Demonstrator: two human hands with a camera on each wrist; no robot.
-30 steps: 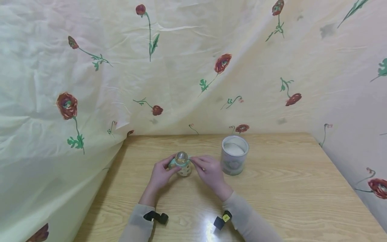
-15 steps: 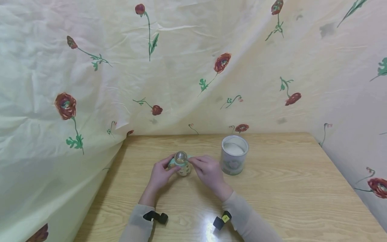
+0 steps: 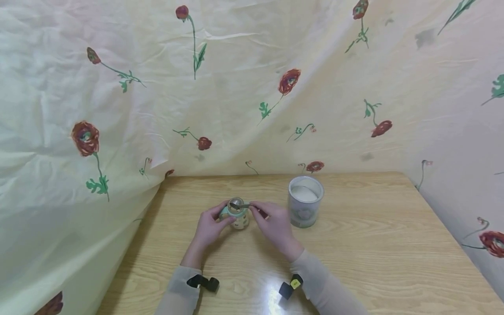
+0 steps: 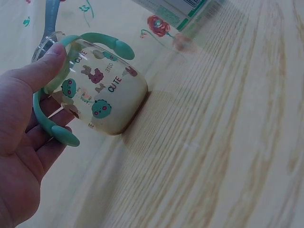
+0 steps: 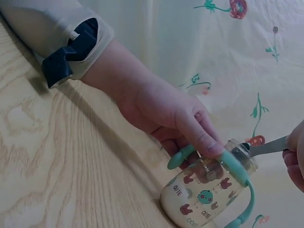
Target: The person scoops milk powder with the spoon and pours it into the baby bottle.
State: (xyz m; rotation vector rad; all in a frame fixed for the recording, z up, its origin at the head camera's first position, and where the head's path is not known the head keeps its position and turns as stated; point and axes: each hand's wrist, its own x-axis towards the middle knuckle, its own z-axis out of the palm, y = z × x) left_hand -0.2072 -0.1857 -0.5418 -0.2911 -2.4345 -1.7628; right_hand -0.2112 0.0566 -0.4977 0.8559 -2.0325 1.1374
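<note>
A clear baby bottle (image 3: 239, 223) with green side handles and cartoon prints stands uncapped on the table, pale contents in its lower part. My left hand (image 3: 210, 226) grips it around the neck and handle ring, thumb in front, as the left wrist view of the bottle (image 4: 102, 88) shows. Between thumb and fingers my right hand (image 3: 273, 222) pinches the handle of a spoon (image 3: 242, 205). The spoon's bowl end is over the bottle mouth; in the right wrist view the spoon (image 5: 270, 147) slants down to the rim, its tip partly hidden there.
Right of the bottle, close beyond my right hand, a tall open canister (image 3: 304, 216) holds white powder (image 3: 304, 194). Both stand on a wooden table (image 3: 374, 245). A flower-print cloth (image 3: 236, 87) hangs behind the table and along its sides.
The spoon has come up out of the bottle mouth, so its dark bowl now shows across the opening. My left hand keeps its grip on the bottle; the canister has not moved.
</note>
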